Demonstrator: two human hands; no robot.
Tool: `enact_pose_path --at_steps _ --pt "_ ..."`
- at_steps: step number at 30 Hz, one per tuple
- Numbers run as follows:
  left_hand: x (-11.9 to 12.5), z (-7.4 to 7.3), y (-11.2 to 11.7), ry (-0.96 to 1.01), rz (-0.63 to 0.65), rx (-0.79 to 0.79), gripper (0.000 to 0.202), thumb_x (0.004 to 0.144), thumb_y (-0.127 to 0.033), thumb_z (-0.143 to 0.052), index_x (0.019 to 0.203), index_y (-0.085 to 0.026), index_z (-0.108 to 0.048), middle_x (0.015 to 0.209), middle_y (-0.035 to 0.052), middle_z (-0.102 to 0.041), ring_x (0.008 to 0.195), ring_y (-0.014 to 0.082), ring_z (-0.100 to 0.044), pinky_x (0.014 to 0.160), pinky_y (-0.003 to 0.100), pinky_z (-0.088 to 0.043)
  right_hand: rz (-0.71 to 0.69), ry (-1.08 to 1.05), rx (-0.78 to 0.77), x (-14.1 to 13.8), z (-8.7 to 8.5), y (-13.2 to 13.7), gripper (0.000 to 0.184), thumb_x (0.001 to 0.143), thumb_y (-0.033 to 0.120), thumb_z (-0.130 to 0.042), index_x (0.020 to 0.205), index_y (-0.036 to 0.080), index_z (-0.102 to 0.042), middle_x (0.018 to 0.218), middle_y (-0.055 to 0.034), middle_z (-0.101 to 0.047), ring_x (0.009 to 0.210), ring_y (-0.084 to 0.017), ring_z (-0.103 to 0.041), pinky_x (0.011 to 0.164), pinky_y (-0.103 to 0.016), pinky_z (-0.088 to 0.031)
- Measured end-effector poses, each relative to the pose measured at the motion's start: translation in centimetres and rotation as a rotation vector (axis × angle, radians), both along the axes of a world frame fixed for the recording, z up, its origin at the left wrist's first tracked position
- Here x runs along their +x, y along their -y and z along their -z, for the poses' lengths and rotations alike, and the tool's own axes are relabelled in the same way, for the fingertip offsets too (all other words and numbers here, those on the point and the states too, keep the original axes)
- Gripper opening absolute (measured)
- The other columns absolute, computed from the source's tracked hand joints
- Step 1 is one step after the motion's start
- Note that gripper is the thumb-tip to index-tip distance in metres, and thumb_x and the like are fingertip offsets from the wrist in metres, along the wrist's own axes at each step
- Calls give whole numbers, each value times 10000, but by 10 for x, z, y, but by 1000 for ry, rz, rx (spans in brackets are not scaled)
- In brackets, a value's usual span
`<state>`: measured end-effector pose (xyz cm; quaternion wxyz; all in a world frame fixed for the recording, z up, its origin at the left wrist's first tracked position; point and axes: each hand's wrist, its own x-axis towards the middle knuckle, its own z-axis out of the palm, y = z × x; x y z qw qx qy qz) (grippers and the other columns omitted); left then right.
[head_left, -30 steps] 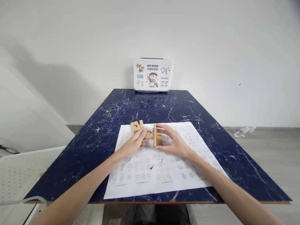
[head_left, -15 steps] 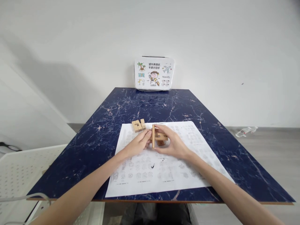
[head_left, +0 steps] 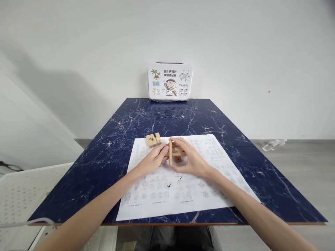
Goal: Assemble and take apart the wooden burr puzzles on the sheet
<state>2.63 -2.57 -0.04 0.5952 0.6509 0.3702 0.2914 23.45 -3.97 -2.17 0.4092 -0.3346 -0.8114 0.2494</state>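
"One wooden bar (head_left: 170,153) stands out mid-frame in the head view. Why hold it by its ends?"

"The right hand (head_left: 192,160) has it clamped, thumb at the lower end, fingertips at the upper. My guess is that this leaves its long side free, facing the left hand (head_left: 154,160)."

"And the left fingers?"

"Bunched together just left of the bar. I can't tell whether they pinch anything; their tips are mostly hidden."

"What's inside the curve of the right hand?"

"A notched wooden block (head_left: 180,152) with dark marks. Whether it joins the bar, I can't see. A cluster of wooden blocks (head_left: 151,140) sits up and left of the hands, on the sheet's top edge, probably to stay within reach."

"The sheet?"

"A printed paper sheet (head_left: 146,210), rows of grey figures, spread under the hands, perhaps for consulting. It lies on a blue marble-patterned table (head_left: 222,120)."

"Beyond that?"

"Top centre, a white cartoon TRAVEL case (head_left: 170,81) stands at the far edge, apparently leaning on the pale wall (head_left: 248,52). Lower left, a perforated white basket (head_left: 18,195); at right, a clear plastic packet (head_left: 273,144) on grey flooring (head_left: 295,167)."
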Motion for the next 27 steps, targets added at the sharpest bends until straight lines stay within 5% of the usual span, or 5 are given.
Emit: enact_pose_path --at_steps 16,23,27 --pt "-1 -2 -1 -10 -4 -28 433 1019 -623 -515 1088 -200 -579 679 -65 -318 570 119 -289 517 265 -260 -6 -19 17 2 -1 -1 871 808 290 -815 1563 361 -387 1539 -97 -491 1423 -320 -512 1197 -561 -467" --pt "-2 1 -3 49 -95 -33 491 987 -668 -552 1106 -194 -599 700 -55 -362 569 104 -300 513 257 -258 14 -8 -97 8 4 -5 1104 811 491 -852 1672 348 -175 1640 -141 -400 1481 -371 -452 1217 -616 -413" --pt "-5 5 -7 91 -148 -87 481 972 -679 -574 1045 -204 -584 705 -61 -355 556 90 -285 511 244 -227 49 65 -93 12 9 -9 1115 808 512 -854 1675 336 -176 1644 -152 -400 1488 -382 -439 1202 -619 -418"
